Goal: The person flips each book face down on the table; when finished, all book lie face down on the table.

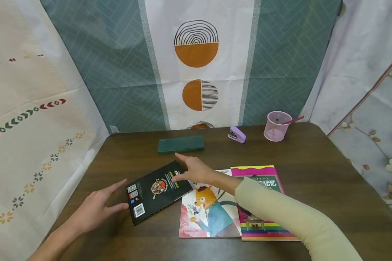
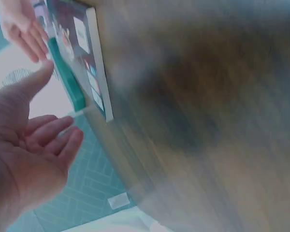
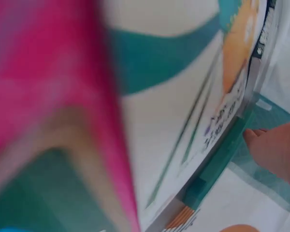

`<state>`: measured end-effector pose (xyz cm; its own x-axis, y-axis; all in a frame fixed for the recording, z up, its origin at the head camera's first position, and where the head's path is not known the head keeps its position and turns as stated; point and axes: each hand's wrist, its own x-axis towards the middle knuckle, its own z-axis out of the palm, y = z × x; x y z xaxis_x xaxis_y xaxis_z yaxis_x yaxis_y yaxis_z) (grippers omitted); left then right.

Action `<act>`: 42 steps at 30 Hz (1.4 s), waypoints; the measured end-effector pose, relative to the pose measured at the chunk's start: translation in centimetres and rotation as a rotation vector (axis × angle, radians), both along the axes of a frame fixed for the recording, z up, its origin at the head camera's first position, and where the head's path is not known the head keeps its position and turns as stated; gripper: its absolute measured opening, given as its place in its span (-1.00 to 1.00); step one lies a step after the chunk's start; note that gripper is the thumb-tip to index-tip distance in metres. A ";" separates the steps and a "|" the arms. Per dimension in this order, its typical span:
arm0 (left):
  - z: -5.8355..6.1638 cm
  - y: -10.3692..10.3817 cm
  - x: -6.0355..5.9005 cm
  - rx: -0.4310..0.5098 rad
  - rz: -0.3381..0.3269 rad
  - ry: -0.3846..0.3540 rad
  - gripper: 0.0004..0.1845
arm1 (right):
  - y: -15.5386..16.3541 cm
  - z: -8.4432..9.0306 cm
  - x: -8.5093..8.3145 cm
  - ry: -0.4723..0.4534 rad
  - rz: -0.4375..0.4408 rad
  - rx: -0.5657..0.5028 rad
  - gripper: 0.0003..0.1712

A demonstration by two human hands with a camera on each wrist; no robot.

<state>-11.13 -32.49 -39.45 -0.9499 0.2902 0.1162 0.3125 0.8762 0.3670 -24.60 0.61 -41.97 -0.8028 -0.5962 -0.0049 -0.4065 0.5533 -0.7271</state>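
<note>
My right hand (image 1: pixel 196 170) rests its released grip on the upper edge of the dark book (image 1: pixel 156 190), which lies at centre frame on the desk (image 1: pixel 313 170). My left hand (image 1: pixel 94 208), grip released, hovers just beside its left edge.

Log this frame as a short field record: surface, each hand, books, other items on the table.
surface: dark wooden table
left hand: open, fingers spread, beside the near-left edge of the black book; contact unclear
right hand: open, fingers straight, over the black book's far corner
books: black book lies angled, back cover with barcode up; fox picture book and pink book lie side by side to its right
other items: green case, purple stapler, pink mesh cup holding a pen
</note>
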 end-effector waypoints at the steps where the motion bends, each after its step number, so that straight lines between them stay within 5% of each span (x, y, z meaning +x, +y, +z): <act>1: 0.0 -0.2 -0.3 0.007 -0.023 -0.006 -0.10 | 0.2 -0.1 0.3 -0.006 0.005 0.014 0.15; 7: -0.3 -0.9 -1.6 0.033 -0.110 -0.095 0.17 | 1.6 -0.5 2.0 -0.048 0.059 0.026 0.26; 19: -1.8 -1.5 -3.3 0.061 -0.158 -0.320 0.38 | 3.1 -1.3 3.6 -0.070 0.082 0.055 0.24; 42: -2.2 -1.5 -4.2 -0.068 -0.162 -0.233 0.23 | 2.8 -1.5 3.5 0.052 0.017 0.020 -0.19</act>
